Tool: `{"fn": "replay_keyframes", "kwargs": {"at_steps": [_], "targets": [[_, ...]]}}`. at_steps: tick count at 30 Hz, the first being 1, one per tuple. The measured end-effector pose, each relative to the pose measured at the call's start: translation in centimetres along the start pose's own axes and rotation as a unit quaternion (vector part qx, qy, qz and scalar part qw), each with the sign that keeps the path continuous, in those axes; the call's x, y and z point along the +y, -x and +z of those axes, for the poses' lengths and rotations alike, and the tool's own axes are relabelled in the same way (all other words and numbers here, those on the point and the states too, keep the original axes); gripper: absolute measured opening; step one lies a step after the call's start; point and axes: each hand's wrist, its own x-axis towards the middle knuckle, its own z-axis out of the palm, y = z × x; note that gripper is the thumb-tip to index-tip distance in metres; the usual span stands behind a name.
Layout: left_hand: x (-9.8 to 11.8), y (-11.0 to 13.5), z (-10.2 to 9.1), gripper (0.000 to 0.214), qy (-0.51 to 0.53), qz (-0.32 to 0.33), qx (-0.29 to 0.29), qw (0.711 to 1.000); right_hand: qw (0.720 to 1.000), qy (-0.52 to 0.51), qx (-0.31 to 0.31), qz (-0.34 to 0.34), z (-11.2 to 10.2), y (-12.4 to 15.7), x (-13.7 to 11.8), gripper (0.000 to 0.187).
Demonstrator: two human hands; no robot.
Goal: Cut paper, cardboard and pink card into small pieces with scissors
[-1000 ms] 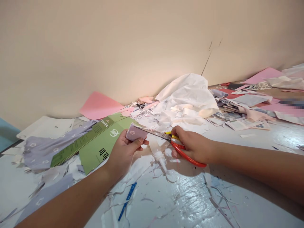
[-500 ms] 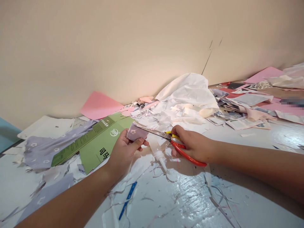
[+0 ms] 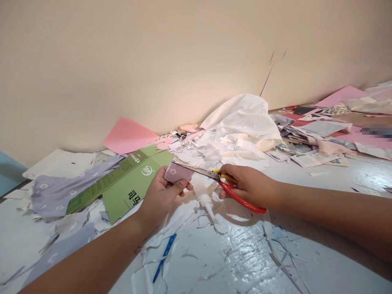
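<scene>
Between the thumb and fingers of my left hand (image 3: 163, 192) is a small lilac piece of fabric (image 3: 177, 173) printed with a pale flower; whether it has a stiff backing I cannot tell. My right hand (image 3: 245, 183) is closed around the red and yellow handles of a pair of scissors (image 3: 241, 199). The blades point left and lie along the top edge of the lilac piece. Below the blades, a white glue bottle (image 3: 206, 200) with a pointed nozzle lies on the table.
A green printed card folder (image 3: 125, 183) and lilac flowered fabric (image 3: 58, 192) lie to the left. White cloth (image 3: 245, 118) is heaped against the wall, with pink sheets (image 3: 130, 136) and scraps around. A blue strip (image 3: 164, 258) rests on the table (image 3: 245, 257) in front.
The lilac piece and my left fingers have shifted very slightly right and down. The scissors' blades have closed a little along its top edge, and the right hand sits slightly lower.
</scene>
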Motion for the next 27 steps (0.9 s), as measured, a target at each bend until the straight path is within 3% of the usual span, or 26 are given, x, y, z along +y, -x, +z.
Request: {"fn": "replay_keyframes", "kwargs": {"at_steps": [8, 13, 27], "targets": [[0.1, 0.26, 0.04, 0.023, -0.003, -0.007, -0.004, 1.0, 0.996, 0.085, -0.007, -0.006, 0.11, -0.06, 0.14, 0.023], [0.01, 0.19, 0.03, 0.022, 0.002, -0.016, -0.014, 1.0, 0.992, 0.127, -0.003, -0.015, 0.23, -0.17, 0.43, 0.029], [-0.02, -0.01, 0.02, 0.023, 0.019, -0.017, -0.012, 1.0, 0.993, 0.11, -0.008, -0.05, 0.16, -0.25, 0.58, 0.028]]}}
